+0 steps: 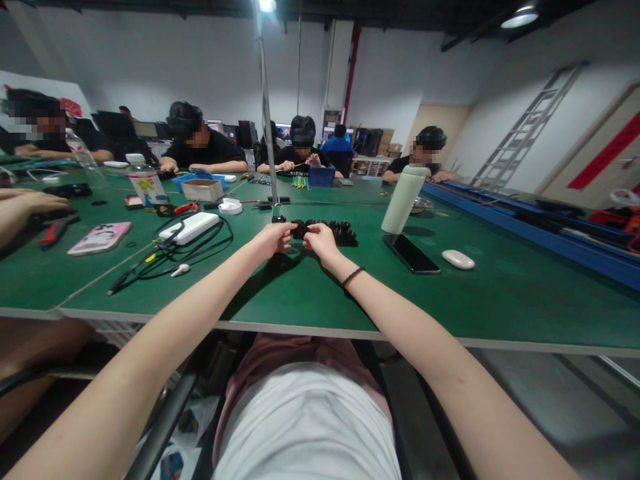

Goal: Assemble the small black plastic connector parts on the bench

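Both my hands meet above the green table [280,300], in front of the metal pole. My left hand [275,239] is closed in a pinch on one side of a small black part [299,231]. Opposite it, my right hand [323,241] grips the same part with thumb and finger. The fingers cover much of this part, so its exact kind does not show. Just behind and to the right of my right hand lies a cluster of small black pieces [344,233], standing close together on the tabletop.
Right of my hands are a pale green bottle [401,201], a black phone [411,254] and a white case [458,259]. On the left lie a white power bank [190,228], black cables [150,267] and an earbud [181,270]. A metal pole [267,113] rises ahead; several people sit around.
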The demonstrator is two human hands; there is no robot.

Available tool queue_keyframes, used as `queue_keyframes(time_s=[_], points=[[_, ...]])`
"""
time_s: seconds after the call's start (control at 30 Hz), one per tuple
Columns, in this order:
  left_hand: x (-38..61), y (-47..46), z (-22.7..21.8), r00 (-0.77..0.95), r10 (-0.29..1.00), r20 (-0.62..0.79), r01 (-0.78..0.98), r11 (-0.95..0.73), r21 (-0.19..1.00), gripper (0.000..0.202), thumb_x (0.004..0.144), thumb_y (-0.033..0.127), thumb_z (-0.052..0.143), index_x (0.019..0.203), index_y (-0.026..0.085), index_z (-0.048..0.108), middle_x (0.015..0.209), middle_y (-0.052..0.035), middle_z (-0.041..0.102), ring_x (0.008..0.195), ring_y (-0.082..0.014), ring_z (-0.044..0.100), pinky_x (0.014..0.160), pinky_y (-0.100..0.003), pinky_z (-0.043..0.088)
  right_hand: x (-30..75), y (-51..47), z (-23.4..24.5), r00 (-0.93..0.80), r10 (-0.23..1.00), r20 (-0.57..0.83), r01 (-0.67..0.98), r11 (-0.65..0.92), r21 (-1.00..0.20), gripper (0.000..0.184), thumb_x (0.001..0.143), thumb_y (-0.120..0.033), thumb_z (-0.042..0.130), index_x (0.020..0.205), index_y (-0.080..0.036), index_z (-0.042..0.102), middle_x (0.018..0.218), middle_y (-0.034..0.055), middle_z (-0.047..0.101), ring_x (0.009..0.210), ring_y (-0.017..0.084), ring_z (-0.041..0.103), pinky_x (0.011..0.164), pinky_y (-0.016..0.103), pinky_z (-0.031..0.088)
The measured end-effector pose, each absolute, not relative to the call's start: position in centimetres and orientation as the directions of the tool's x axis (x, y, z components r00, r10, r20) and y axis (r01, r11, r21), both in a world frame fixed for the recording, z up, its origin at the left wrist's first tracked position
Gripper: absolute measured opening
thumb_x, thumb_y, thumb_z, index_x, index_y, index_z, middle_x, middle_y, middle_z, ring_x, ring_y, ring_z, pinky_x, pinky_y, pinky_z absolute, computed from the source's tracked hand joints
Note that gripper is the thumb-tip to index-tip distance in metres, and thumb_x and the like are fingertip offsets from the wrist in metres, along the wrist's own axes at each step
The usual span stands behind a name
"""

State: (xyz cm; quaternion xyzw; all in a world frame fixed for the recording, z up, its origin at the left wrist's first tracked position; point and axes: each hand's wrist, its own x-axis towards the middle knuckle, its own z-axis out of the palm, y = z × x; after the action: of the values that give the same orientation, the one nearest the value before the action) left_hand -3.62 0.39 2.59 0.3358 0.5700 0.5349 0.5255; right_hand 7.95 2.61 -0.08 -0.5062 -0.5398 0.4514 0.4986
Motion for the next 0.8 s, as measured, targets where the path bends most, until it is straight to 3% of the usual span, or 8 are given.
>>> queue_keyframes(time_s=[0.57,0.8], points=[[-3.7,0.7,2.4,-0.217,0.941,-0.261,-0.206,0.217,0.954,0.016,0.082,0.019,0.063,0.068,0.017,0.055,0.05,0.0039,0.051,0.04,-0.0061,0.048,0.043,-0.018,0.042,8.3,3.9,-1.3,-0.013,0.979,0.206,0.25,0.202,-0.947,0.023,0.06,-0.004,0.053,0.077,-0.018,0.058,0.071,-0.0035,0.059,0.067,0.011,0.059,0.071,0.025,0.052],[-3.8,0.8,2.2,-0.216,0.94,-0.263,-0.213,0.217,0.952,0.016,0.081,0.019,0.064,0.068,0.017,0.055,0.052,0.0037,0.052,0.04,-0.006,0.047,0.042,-0.018,0.04,8.3,3.9,-1.5,-0.031,0.976,0.218,0.269,0.218,-0.938,0.023,0.059,-0.004,0.053,0.075,-0.019,0.057,0.068,-0.004,0.058,0.066,0.012,0.059,0.071,0.026,0.052]])
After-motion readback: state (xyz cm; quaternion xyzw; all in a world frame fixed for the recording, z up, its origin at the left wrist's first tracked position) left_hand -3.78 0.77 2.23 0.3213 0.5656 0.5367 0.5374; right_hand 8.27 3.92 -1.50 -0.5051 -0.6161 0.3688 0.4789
